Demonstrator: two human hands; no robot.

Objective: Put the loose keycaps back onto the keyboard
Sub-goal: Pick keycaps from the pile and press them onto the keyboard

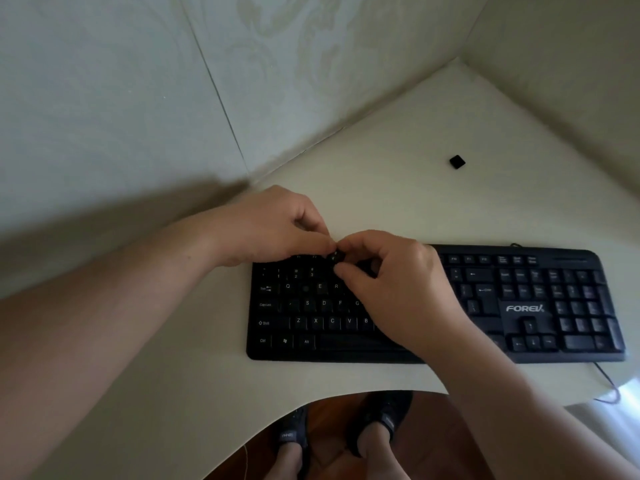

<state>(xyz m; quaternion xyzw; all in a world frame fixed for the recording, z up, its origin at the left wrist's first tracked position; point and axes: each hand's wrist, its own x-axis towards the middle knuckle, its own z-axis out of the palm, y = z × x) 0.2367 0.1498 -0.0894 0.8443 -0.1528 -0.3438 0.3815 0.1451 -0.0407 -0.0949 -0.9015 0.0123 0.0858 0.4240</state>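
Note:
A black keyboard lies on the pale desk, front edge toward me. Both hands meet over its upper left keys. My left hand and my right hand pinch one small black keycap between their fingertips, just above the number row. The W and A positions look dark and without lettering. A second loose black keycap sits alone on the desk behind the keyboard, to the right. My right hand hides the middle keys.
The desk sits in a corner, with walls close behind and to the right. Its front edge curves inward above my feet. The keyboard cable trails off the front right.

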